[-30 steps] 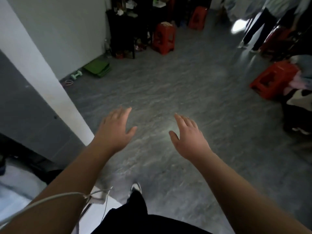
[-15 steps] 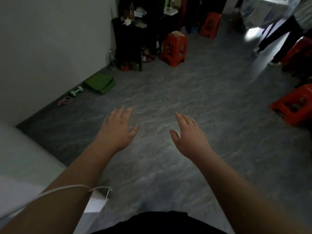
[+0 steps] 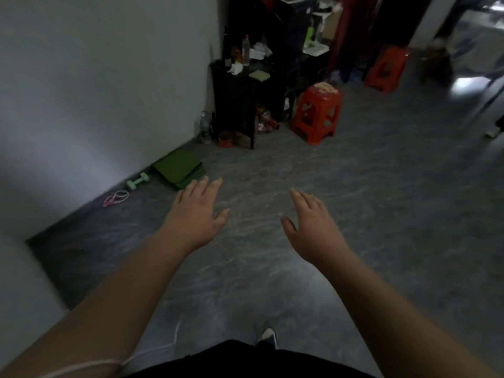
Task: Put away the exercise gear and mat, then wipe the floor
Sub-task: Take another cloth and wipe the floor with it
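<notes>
A folded green mat (image 3: 178, 168) lies on the grey floor against the white wall. Beside it, to the left, lie a pale green dumbbell (image 3: 138, 181) and a pink band (image 3: 116, 198). My left hand (image 3: 197, 214) is held out in the air, fingers straight and spread, its fingertips just below the mat in the picture. My right hand (image 3: 313, 226) is stretched forward too, fingers relaxed, over bare floor. Both hands hold nothing.
A black cabinet (image 3: 240, 96) with bottles on top stands at the wall's end. Bottles and small items sit at its foot. A red plastic stool (image 3: 317, 113) stands to its right, another red stool (image 3: 386, 68) farther back. The white wall (image 3: 95, 91) runs along the left.
The view has moved forward and turned left; the mat, dumbbell and band are nearer and more central. Both hands stay outstretched and empty.
</notes>
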